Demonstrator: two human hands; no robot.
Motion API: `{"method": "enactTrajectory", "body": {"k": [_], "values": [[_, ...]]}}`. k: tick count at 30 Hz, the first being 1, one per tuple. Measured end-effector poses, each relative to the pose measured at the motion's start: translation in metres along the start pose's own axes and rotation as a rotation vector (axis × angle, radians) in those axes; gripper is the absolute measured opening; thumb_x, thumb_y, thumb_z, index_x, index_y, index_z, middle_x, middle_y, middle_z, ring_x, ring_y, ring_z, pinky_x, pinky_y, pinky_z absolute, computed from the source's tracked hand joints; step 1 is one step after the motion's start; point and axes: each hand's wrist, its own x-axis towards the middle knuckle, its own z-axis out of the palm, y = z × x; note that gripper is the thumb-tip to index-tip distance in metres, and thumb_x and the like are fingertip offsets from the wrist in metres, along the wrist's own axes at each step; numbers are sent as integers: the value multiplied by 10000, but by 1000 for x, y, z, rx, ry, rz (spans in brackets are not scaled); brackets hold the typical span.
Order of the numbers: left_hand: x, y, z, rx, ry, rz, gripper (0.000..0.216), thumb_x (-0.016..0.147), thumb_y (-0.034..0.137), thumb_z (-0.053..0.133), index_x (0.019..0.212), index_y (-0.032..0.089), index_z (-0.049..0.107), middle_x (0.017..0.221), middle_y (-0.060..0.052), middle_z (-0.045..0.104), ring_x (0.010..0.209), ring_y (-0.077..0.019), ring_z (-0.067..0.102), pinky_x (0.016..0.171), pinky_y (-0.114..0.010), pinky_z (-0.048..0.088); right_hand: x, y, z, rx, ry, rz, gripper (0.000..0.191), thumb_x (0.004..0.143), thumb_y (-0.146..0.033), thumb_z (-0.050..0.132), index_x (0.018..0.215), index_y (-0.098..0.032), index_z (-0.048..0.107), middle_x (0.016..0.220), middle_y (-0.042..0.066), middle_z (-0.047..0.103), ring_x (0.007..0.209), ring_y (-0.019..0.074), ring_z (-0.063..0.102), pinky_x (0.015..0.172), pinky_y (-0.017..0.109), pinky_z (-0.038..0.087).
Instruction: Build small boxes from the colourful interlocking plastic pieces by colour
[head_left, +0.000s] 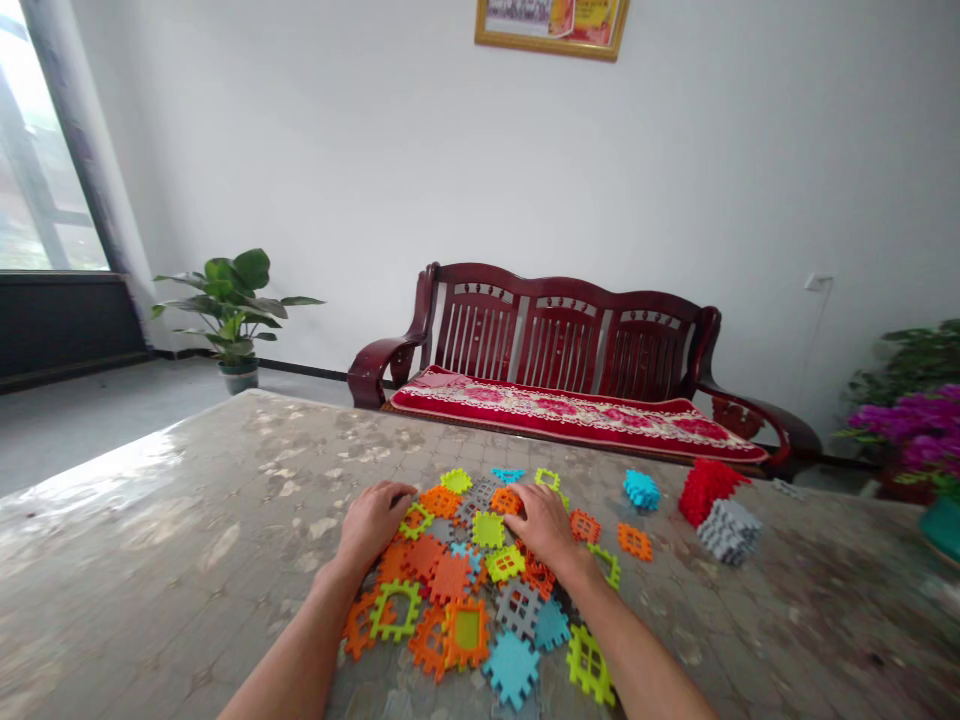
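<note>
A pile of flat plastic interlocking tiles with toothed edges, in orange, lime green, blue and grey, lies spread on the table between my forearms. My left hand [376, 518] rests at the pile's left edge, fingers slightly bent and apart, beside a lime green window tile [415, 520]. No tile shows in it. At the pile's far side, my right hand [546, 522] has thumb and fingers around an orange window tile [505, 501]. Between the hands lie a lime green tile [488, 530] and grey tiles [480, 490]. A blue square tile [511, 668] lies nearest me.
To the right stand a blue stack [641, 489], a red stack [706, 488] and a grey stack [730, 531] of tiles. A patterned cover lies over the table [225, 550]. Beyond it is a wooden bench [562, 335]; purple flowers [911, 430] stand at the right edge.
</note>
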Motion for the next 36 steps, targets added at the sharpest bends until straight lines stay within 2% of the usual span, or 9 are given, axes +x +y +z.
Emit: {"method": "enactTrajectory", "body": {"k": [3, 6, 11, 14, 18, 24, 30, 36], "values": [[0, -1, 0, 1, 1, -6, 358, 869, 346, 418, 1016, 278, 737, 1126, -23, 714, 1051, -203, 631, 918, -286, 438, -5, 5, -4, 72, 78, 26, 468, 740, -268, 653, 1206, -228, 629, 1152, 64, 687, 1096, 262, 573, 978, 380, 413], [0, -1, 1, -1, -4, -2, 364, 872, 353, 410, 1019, 281, 736, 1118, -21, 716, 1048, -206, 634, 910, -287, 443, -16, 26, -15, 171, 172, 75, 513, 713, -231, 634, 1225, -232, 612, 1160, 59, 683, 1088, 252, 586, 978, 377, 433], [1, -2, 1, -4, 9, 5, 354, 867, 366, 424, 1003, 286, 740, 1107, -11, 724, 1038, -199, 639, 904, -270, 446, -51, 99, -41, 226, 331, 149, 532, 701, -282, 595, 1231, -228, 593, 1158, 54, 674, 1113, 247, 586, 1010, 409, 429], [0, -1, 0, -4, 10, 7, 361, 868, 370, 418, 1001, 282, 742, 1104, -12, 726, 1034, -197, 641, 896, -266, 449, -74, 144, -50, 220, 419, 262, 562, 683, -342, 599, 1230, -212, 587, 1123, 69, 685, 1073, 258, 609, 1001, 431, 434], [-1, 0, -1, -3, 7, -2, 372, 868, 382, 411, 1009, 276, 738, 1119, -13, 721, 1042, -198, 637, 897, -266, 448, -94, 177, -48, 246, 426, 357, 601, 667, -353, 601, 1243, -184, 566, 1105, 87, 690, 1059, 257, 629, 988, 415, 447], [0, -1, -1, 2, 10, 4, 375, 864, 380, 409, 1013, 277, 737, 1118, -15, 722, 1041, -199, 639, 896, -266, 450, -98, 186, -38, 211, 311, 411, 652, 682, -349, 593, 1311, -195, 511, 1120, 79, 688, 1052, 245, 636, 980, 410, 454], [0, -1, -1, 5, 18, 12, 380, 857, 380, 408, 1000, 276, 744, 1108, -13, 728, 1032, -199, 652, 899, -266, 456, -99, 181, -40, 95, 304, 381, 654, 674, -281, 557, 1322, -210, 512, 1243, 82, 641, 1152, 252, 584, 1027, 411, 414], [0, -1, 0, 0, 22, 15, 370, 857, 378, 410, 991, 289, 743, 1111, -5, 726, 1032, -193, 651, 888, -257, 460, -98, 176, -42, 48, 241, 367, 660, 689, -272, 547, 1345, -226, 494, 1243, 59, 647, 1168, 257, 567, 1040, 413, 397]]}}
